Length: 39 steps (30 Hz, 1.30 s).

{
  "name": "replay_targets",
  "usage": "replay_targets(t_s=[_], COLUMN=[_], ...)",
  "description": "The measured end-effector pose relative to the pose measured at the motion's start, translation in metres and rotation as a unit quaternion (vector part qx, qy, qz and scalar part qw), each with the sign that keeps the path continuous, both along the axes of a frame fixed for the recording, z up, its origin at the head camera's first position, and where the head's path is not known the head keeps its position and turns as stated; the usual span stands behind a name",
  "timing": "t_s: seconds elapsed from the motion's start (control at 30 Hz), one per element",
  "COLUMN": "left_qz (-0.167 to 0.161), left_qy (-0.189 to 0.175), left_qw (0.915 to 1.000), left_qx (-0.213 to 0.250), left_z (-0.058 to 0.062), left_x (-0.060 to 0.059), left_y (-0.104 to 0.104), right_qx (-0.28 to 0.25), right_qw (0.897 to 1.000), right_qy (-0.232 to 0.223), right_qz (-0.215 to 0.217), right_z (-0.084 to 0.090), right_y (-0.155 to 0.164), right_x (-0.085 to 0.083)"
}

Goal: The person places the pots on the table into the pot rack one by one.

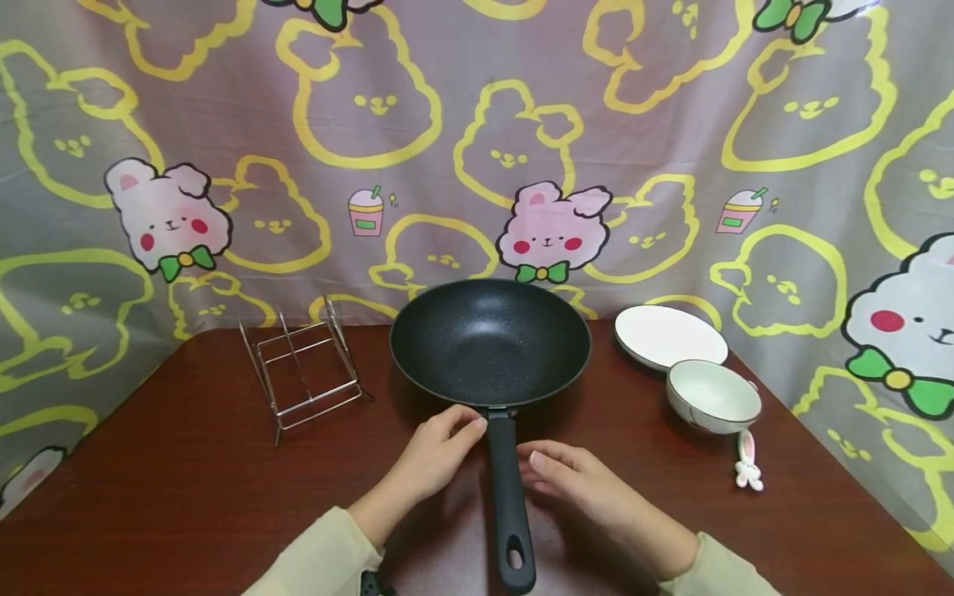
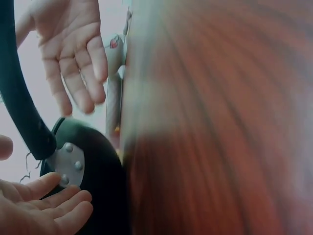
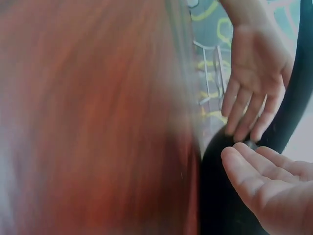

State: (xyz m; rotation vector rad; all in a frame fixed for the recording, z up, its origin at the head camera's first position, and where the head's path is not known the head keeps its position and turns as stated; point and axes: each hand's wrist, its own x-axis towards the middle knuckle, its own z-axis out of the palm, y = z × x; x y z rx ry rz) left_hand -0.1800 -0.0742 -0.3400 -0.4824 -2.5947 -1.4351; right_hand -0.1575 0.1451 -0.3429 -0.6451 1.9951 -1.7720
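Resting at the middle of the brown table (image 1: 186,488): one black frying pan (image 1: 489,341), bowl toward the patterned cloth (image 1: 477,124), long black handle (image 1: 510,488) pointing at the person. Left hand (image 1: 432,455): on the handle's left side, fingers relaxed and nearly straight, fingertips by the handle's root, gripping nothing. Right hand (image 1: 589,484): on the handle's right side, fingers loose, grasping nothing. Wire rack (image 1: 305,372): left of the pan. White plate (image 1: 669,335), white bowl (image 1: 713,396), small rabbit-shaped figure (image 1: 748,463): right of the pan, near the table's edge.
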Motion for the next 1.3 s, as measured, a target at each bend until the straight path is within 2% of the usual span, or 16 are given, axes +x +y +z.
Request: replay_targets(t_s=[0.07,0.17,0.27,0.37,0.5,0.63,0.7,0.77,0.83,1.0,1.13,1.3], left_qz=[-0.009,-0.023,-0.04,-0.054,-0.068,-0.089,-0.098,-0.103,-0.106,-0.114,-0.119,-0.123], left_qy=[-0.011,-0.049,-0.103,-0.153,-0.213,-0.25,-0.257,-0.263,-0.265,-0.269,-0.275,-0.282], left_qw=[0.9999,0.9973,0.9861,0.9647,0.926,0.8883,0.8765,0.8682,0.864,0.8632,0.86,0.8499], left_qx=[0.009,0.049,0.124,0.207,0.304,0.375,0.395,0.408,0.415,0.412,0.413,0.428], left_z=[-0.002,-0.005,-0.008,-0.012,-0.015,-0.018,-0.019,-0.019,-0.018,-0.015,-0.012,-0.007], left_x=[-0.001,-0.003,-0.005,-0.006,-0.007,-0.008,-0.008,-0.009,-0.009,-0.008,-0.007,-0.006], left_y=[0.003,0.007,0.011,0.015,0.02,0.022,0.023,0.023,0.023,0.023,0.024,0.024], right_qx=[-0.017,-0.053,-0.092,-0.129,-0.171,-0.216,-0.24,-0.262,-0.283,-0.323,-0.331,-0.341], right_qw=[1.0,0.998,0.994,0.987,0.975,0.961,0.953,0.943,0.932,0.907,0.901,0.899], right_qy=[-0.013,-0.033,-0.056,-0.087,-0.129,-0.152,-0.159,-0.171,-0.188,-0.234,-0.252,-0.25], right_qz=[0.009,0.02,0.03,0.038,0.054,0.083,0.097,0.111,0.124,0.136,0.124,0.118], right_z=[-0.002,-0.006,-0.008,-0.009,-0.01,-0.013,-0.015,-0.016,-0.015,-0.013,-0.011,-0.008], right_y=[-0.005,-0.011,-0.017,-0.021,-0.026,-0.029,-0.031,-0.033,-0.034,-0.035,-0.037,-0.039], right_x=[0.001,0.001,0.002,0.004,0.007,0.009,0.01,0.012,0.013,0.017,0.019,0.021])
